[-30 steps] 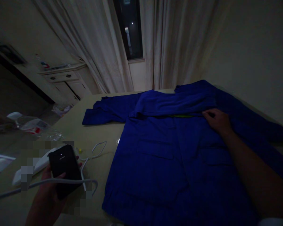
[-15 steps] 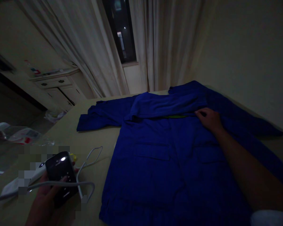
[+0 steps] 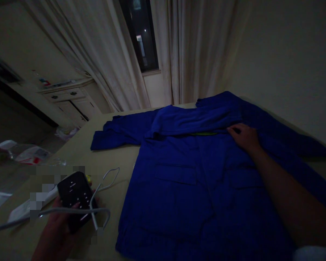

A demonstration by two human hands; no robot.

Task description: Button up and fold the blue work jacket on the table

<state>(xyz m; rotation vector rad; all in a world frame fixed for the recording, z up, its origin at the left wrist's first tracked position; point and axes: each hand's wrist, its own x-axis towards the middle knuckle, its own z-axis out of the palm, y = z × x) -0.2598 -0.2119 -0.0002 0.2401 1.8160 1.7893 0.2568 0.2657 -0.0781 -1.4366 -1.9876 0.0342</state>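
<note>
A dark smartphone point(image 3: 78, 197) is in my left hand point(image 3: 58, 219), its fingers wrapped round the sides and the thumb over the screen. Small light marks show on that screen. A pale cable point(image 3: 100, 209) loops across the phone and my thumb. The blue jacket point(image 3: 176, 203) lies spread on the table point(image 3: 108, 159), sleeves out to both sides, a pocket flap on each front panel. Its upper part is folded over in a band, with a strip of yellow-green under the edge. At the right end of this band, my right hand point(image 3: 243, 136) pinches the cloth.
At the left edge of the table lies a clear plastic bottle point(image 3: 29, 154) with a red mark. Behind stand a pale cabinet point(image 3: 67, 95) and long curtains point(image 3: 103, 54) round a dark window point(image 3: 141, 40). A plain wall point(image 3: 293, 72) borders the right side.
My left hand has tilted the phone a little, and light marks now show where a bright glare was. The view has shifted slightly. My right hand keeps its pinch on the jacket.
</note>
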